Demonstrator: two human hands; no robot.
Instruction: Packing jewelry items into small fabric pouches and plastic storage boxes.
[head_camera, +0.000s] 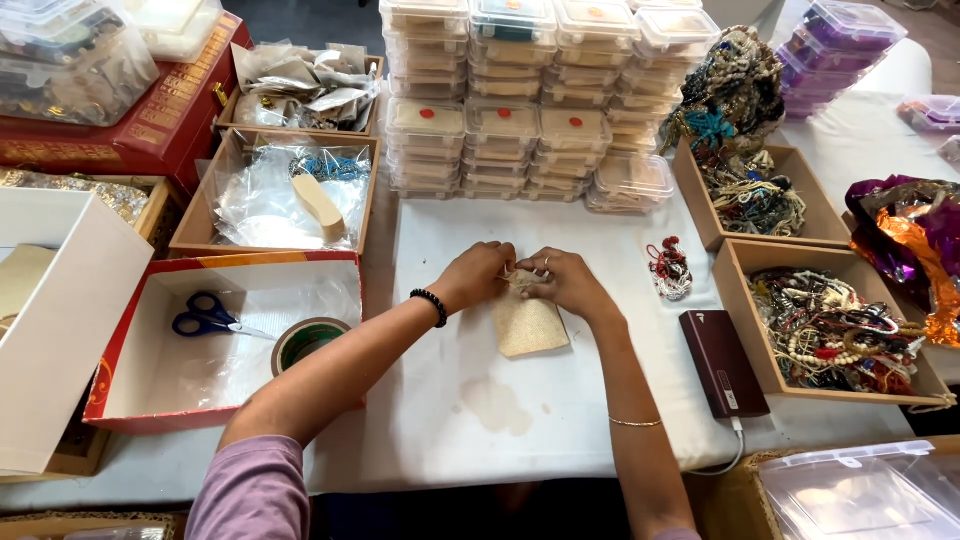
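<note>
While both arms reach in from six o'clock, the left hand (475, 275) and right hand (565, 283) meet at the centre of the white cloth-covered bench (560, 400), fingertips pinched on the gathered top of a small beige fabric pouch (528, 322) lying flat just below them. At three o'clock of the pouch sit a little red and white bead bundle (670, 270) and a dark maroon power bank (723, 362), while stacked clear plastic boxes (520, 100) stand at twelve o'clock. At nine o'clock, blue-handled scissors (205, 316) and a green tape roll (305, 340) lie in a red-edged cardboard box (130, 405).
</note>
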